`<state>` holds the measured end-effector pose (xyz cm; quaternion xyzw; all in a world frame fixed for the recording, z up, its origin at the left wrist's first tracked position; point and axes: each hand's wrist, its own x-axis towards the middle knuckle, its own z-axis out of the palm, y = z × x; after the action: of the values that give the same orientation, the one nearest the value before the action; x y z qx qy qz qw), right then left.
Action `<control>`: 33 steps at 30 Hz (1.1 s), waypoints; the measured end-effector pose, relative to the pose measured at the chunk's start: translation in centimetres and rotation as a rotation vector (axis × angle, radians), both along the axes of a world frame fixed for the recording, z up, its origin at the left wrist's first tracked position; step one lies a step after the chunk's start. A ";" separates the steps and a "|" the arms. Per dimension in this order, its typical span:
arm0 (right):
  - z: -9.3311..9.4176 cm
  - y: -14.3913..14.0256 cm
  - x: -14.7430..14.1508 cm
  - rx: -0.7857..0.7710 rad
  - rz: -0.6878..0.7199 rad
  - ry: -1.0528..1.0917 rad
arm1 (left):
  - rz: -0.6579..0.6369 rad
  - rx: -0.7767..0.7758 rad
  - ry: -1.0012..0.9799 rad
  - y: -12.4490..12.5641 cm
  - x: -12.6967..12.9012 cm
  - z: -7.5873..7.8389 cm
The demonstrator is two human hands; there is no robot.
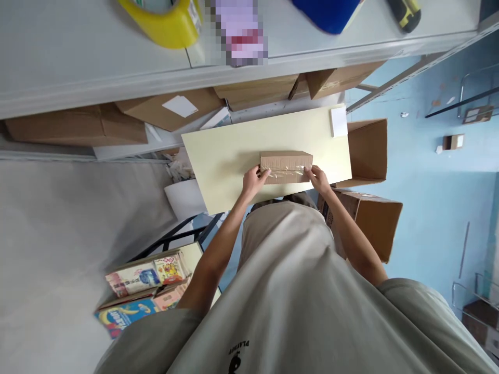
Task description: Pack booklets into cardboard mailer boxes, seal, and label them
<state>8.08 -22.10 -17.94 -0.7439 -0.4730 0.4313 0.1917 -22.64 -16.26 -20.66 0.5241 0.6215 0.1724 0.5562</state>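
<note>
A small cardboard box (286, 160) rests on a pale yellow board (218, 156) in front of me. Clear tape (286, 172) runs along the box's near upper edge and looks wrinkled. My left hand (254, 182) grips the left end of the box, thumb on the taped side. At the opposite end, my right hand (317, 177) holds the box with its thumb on the tape. Fingers behind the ends are partly hidden. A small white stack of labels or paper (338, 122) lies at the board's far right corner.
Above the board, a grey shelf (97, 67) carries a yellow tape roll (171, 26), a blue object (331, 13) and a yellow-black cutter (407, 14). Cardboard boxes (257, 91) fill the level below. Open cartons (376, 223) stand right; packaged goods (144, 291) sit lower left.
</note>
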 end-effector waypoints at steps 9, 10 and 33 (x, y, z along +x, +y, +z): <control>-0.2 1.5 4.5 0.081 -0.107 0.162 | 0.230 0.086 -0.004 -1.0 4.1 -2.6; -0.9 2.1 5.1 0.071 -0.094 0.172 | 0.257 0.081 0.012 -1.4 4.9 -3.0; -9.9 25.3 25.6 0.029 0.752 -0.356 | 0.317 0.363 0.614 -4.1 16.8 1.4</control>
<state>33.66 3.16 -27.82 -0.5794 -0.7437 0.3290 -0.0536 -5.79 -20.33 -19.23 0.5388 0.7916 0.1985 0.2089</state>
